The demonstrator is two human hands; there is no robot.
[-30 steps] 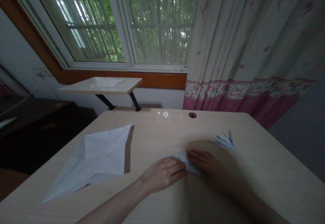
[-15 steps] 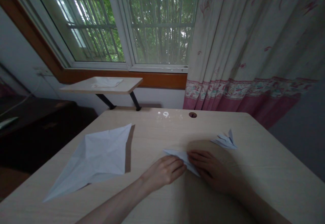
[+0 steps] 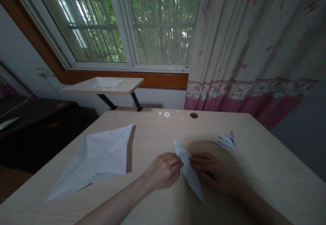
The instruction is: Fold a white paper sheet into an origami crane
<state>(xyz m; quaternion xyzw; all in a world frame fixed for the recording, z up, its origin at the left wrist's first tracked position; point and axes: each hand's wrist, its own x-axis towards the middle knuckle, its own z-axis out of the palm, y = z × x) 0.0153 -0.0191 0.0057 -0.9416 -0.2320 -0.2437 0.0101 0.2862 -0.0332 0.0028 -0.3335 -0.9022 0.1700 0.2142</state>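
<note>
Between my hands a narrow, pointed piece of folded white paper (image 3: 189, 172) lies at a slant, one tip toward the window and the other toward me. My left hand (image 3: 166, 170) pinches its left edge near the upper part, fingers curled. On the opposite edge my right hand (image 3: 211, 170) has its fingertips closed on the paper; its thumb is partly in shadow. A small folded paper figure (image 3: 226, 141) with a raised point rests beyond my right hand. To the left lies a large creased white sheet (image 3: 104, 157), partly lifted off the table.
The pale wooden table (image 3: 152, 133) has a round cable hole (image 3: 194, 115) near its back edge. A small raised shelf (image 3: 127, 85) at the back left bears crumpled white paper (image 3: 108, 82). Behind are a barred window (image 3: 160, 24) and a curtain (image 3: 241, 48).
The folded paper has turned to point more away from me and now shows more of its length. My left hand has shifted slightly; the other papers stay put.
</note>
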